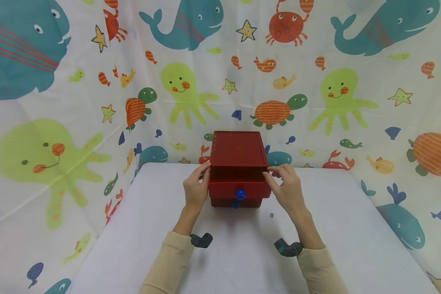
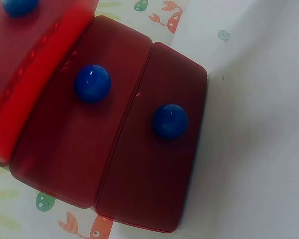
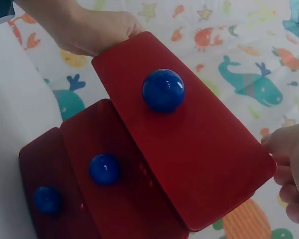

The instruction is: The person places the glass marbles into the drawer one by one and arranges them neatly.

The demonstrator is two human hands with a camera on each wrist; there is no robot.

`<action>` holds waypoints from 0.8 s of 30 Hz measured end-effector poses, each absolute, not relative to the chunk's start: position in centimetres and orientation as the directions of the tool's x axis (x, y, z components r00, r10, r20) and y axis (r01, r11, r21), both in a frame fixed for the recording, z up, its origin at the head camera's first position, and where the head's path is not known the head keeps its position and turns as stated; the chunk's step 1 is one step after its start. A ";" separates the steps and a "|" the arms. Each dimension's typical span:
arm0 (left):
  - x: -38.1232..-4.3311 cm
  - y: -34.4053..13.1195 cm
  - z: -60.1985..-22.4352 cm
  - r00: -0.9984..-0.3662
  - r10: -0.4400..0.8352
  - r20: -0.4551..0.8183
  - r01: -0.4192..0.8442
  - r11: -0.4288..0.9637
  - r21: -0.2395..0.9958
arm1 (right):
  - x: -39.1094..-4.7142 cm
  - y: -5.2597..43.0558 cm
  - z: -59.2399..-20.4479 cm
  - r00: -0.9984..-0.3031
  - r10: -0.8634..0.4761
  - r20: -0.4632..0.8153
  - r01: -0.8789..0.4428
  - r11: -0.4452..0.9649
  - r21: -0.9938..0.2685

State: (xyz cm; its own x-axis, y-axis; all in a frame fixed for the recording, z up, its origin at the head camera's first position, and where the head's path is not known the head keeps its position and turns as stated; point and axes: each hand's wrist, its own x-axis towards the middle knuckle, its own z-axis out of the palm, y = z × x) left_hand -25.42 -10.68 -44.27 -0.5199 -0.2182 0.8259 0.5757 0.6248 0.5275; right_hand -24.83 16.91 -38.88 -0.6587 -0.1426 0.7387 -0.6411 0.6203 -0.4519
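A dark red chest of drawers with blue round knobs stands on the white table. Its top drawer is pulled out toward me, leaving a dark gap under the chest's top. My left hand grips the left side of this drawer near the chest's front edge. On the opposite side, my right hand pinches the drawer's right edge between thumb and fingers. The lower two drawers, with the middle knob and bottom knob, are closed. The drawer's inside is hidden.
A small clear round piece lies on the white table, right of the chest and near my right forearm. Behind and beside the table hangs a white curtain printed with sea animals. Each wrist wears a dark camera band.
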 end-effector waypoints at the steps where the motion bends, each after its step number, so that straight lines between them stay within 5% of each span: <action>1: -25.4 -10.7 -44.3 -0.521 -0.218 0.825 0.574 0.626 0.528 | -24.9 17.0 -38.9 -0.651 -0.140 0.746 -0.646 0.619 -0.448; 24: -25.7 -10.8 -44.3 -0.517 -0.215 0.829 0.576 0.629 0.522 | -25.1 18.4 -39.8 -0.614 -0.058 0.787 -0.626 0.643 -0.441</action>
